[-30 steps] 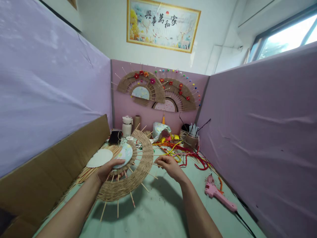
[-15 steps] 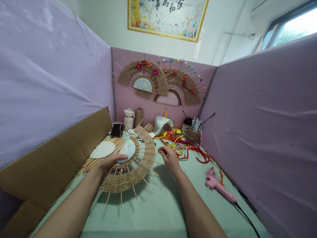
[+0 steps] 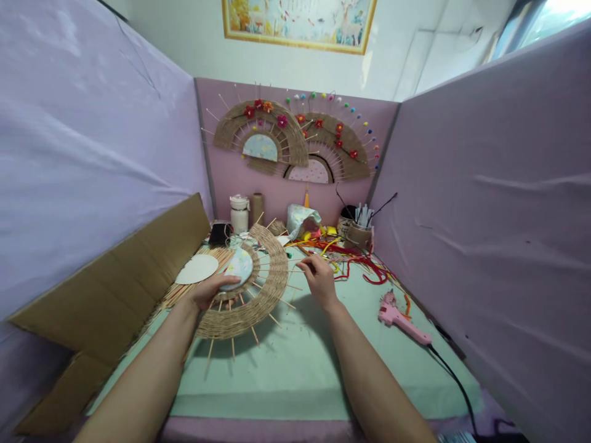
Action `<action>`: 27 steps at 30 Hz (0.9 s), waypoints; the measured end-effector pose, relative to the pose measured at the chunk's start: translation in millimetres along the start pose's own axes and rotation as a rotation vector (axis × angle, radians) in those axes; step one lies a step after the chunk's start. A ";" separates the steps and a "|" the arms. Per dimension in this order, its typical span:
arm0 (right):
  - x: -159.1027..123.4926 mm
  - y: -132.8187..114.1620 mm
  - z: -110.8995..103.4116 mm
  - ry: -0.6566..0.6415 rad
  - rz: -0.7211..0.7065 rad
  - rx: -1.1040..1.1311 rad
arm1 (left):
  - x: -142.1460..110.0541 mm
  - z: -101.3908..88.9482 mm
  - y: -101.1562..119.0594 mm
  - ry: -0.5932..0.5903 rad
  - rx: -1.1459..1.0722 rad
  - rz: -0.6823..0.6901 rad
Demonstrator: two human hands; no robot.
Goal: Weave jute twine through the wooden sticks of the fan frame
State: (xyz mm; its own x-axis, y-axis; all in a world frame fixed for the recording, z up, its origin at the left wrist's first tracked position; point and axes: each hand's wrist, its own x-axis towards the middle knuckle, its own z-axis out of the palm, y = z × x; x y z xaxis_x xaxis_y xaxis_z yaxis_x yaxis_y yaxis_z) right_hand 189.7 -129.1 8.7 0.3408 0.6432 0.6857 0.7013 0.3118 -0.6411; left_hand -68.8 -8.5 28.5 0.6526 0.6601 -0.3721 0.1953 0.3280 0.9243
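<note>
My left hand (image 3: pixel 210 290) grips the woven fan (image 3: pixel 272 280) by its centre, with the thumb lying on the pale blue flowered half-disc (image 3: pixel 239 268). The fan is a curved band of brown twine woven over thin wooden sticks, whose bare ends poke out past the outer edge. It is held tilted above the table. My right hand (image 3: pixel 319 280) is closed in a pinch at the fan's right edge, beside the stick ends. What lies between those fingertips is too small to make out.
A pink glue gun (image 3: pixel 401 320) with a black cord lies at right. Red and yellow fuzzy stems (image 3: pixel 369 267) are strewn behind my right hand. A white oval (image 3: pixel 197 269) rests on loose sticks at left, beside a cardboard panel (image 3: pixel 138 264). A white jar (image 3: pixel 239 214) stands behind.
The camera view has tipped downward, so the table's front edge shows now. My left hand keeps its grip on the fan. My right hand stays pinched at the fan's right edge, its wrist turned slightly.
</note>
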 end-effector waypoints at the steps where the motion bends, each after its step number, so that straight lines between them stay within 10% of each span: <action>1: 0.0 0.1 -0.8 0.007 0.014 -0.001 | -0.5 1.1 0.6 0.003 0.002 0.001; 13: 8.3 14.1 -7.0 -0.077 0.177 0.228 | 12.3 -0.3 -12.8 -0.120 0.061 0.016; 27: 4.7 10.9 -38.9 -0.475 0.583 0.793 | 4.1 10.8 -13.2 -0.252 0.064 -0.043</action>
State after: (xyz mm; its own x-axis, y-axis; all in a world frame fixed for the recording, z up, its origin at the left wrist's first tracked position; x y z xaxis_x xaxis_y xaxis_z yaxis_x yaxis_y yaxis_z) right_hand 223.3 -149.9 18.4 0.0941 0.9894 0.1105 -0.1506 0.1239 -0.9808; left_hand -60.8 -17.4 15.7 0.8029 0.4548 -0.3854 0.2675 0.3030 0.9147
